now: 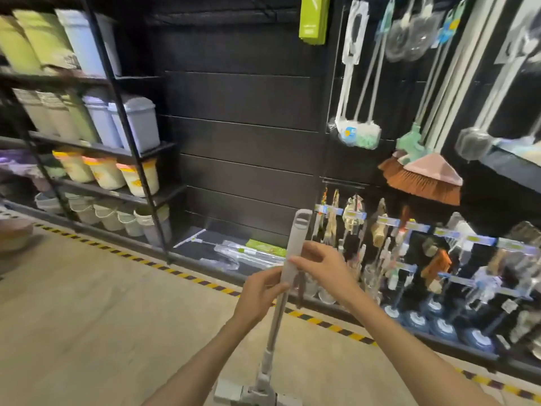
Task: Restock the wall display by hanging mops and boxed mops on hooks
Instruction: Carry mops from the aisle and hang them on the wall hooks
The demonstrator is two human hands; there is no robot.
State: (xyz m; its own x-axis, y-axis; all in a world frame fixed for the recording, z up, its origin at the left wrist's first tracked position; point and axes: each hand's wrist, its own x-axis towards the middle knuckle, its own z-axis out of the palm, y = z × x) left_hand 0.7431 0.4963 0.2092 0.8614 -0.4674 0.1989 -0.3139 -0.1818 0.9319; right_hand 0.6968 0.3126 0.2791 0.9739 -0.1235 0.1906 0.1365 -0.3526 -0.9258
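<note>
Both hands meet on the grey mop point(294, 253), which stands nearly upright in front of the dark slatted wall panel point(243, 136); the left hand point(262, 291) curls its fingers round the lower end of the mop's wide grey grip, thumb lying along it; the right hand point(325, 266) pinches the same grip just above, fingertips on its edge and the other fingers loosely bent; the slotted hanging loop at the mop's top rises above both hands, and its flat head point(251, 395) sits at the bottom edge of the view, over the pale wooden floor point(87, 303).

Left of the wall panel stands a black metal rack point(137, 159) with green, beige and lilac bins point(133, 121) on its upper shelves, yellowish tubs point(137, 178) below them and small buckets point(146, 222) lowest; at the foot of the panel lie wrapped mops point(234, 250) and a green box point(266, 247), behind a yellow-and-black floor stripe point(187, 276); high on the panel hangs a green boxed mop point(313, 20); right of the panel hang white long-handled dusters point(355, 83), a pink-capped orange broom point(424, 180), and rows of small brushes point(380, 227) on blue-tagged hooks.
</note>
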